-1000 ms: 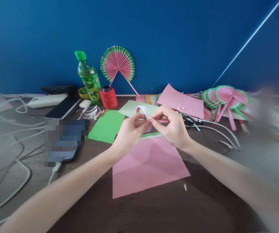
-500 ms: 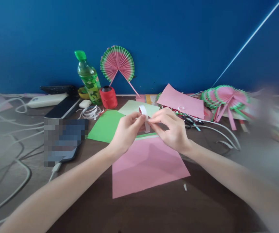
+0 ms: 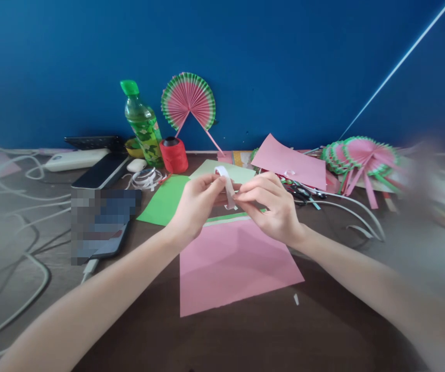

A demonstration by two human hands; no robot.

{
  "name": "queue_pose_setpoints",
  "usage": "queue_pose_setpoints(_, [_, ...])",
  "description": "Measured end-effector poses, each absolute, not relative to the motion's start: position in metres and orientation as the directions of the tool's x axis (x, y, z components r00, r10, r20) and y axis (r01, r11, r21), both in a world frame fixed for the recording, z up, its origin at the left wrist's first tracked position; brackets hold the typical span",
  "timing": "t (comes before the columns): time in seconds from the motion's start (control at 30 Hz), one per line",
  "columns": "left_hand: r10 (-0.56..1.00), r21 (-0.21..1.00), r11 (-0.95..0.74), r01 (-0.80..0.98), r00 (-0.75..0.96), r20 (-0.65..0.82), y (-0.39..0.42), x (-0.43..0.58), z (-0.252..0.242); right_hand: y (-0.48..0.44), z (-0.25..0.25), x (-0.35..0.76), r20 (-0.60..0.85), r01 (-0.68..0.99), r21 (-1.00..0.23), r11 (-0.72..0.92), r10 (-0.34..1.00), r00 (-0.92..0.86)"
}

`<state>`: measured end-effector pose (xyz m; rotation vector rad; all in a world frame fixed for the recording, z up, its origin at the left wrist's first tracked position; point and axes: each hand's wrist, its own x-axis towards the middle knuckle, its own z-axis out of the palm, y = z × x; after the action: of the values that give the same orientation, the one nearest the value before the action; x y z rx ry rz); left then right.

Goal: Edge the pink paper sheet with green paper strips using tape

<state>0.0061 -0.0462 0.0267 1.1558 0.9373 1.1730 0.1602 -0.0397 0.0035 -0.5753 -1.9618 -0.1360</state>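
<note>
Nearest on the dark brown desk point(image 3: 245, 336) lies a tiny white paper scrap point(image 3: 295, 298), just off the right corner of a flat pink sheet of paper point(image 3: 238, 263). Both forearms reach in over this sheet. Above its far edge the left hand point(image 3: 195, 206) and the right hand point(image 3: 274, 206) meet, both raised off the desk. Between them they hold a narrow white loop of tape point(image 3: 226, 186). The left hand's thumb and forefinger are closed on the loop's upper part, and the right hand's fingertips are pinched on its lower end, with the other fingers curled.

Left of the hands lies a bright green sheet of paper point(image 3: 162, 204), and beyond it a phone point(image 3: 102, 222), its screen blurred out, with white cables point(image 3: 20, 206) trailing off to the left. Behind the hands lies a pale green sheet point(image 3: 206, 170). To the right are dark scissors point(image 3: 303, 194) and a second pink sheet point(image 3: 290, 163).

Farther back sit a tangle of white strips point(image 3: 144, 178), a red spool of thread point(image 3: 173, 155) and a green plastic bottle point(image 3: 142, 126). A pleated pink-and-green paper fan point(image 3: 188, 101) leans on the blue wall point(image 3: 284, 62). At the far right lies a pile of similar fans point(image 3: 357, 155).
</note>
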Motion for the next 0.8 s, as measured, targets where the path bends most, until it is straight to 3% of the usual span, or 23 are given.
queue_pose_setpoints(0.23, [0.967, 0.984, 0.0, -0.178, 0.25, 0.045, -0.041, 0.002, 0.027, -0.042, 0.005, 0.16, 0.84, 0.403, -0.326, 0.855, 0.457, -0.291])
queue_pose_setpoints(0.5, [0.929, 0.987, -0.008, -0.159, 0.364, 0.066, -0.036, -0.004, 0.03, -0.041, 0.007, 0.16, 0.828, 0.389, -0.407, 0.826, 0.514, -0.225])
queue_pose_setpoints(0.8, [0.935, 0.994, -0.108, -0.028, 0.336, 0.111, -0.035, -0.005, 0.028, -0.045, 0.008, 0.158, 0.778, 0.343, -0.514, 0.786, 0.596, -0.199])
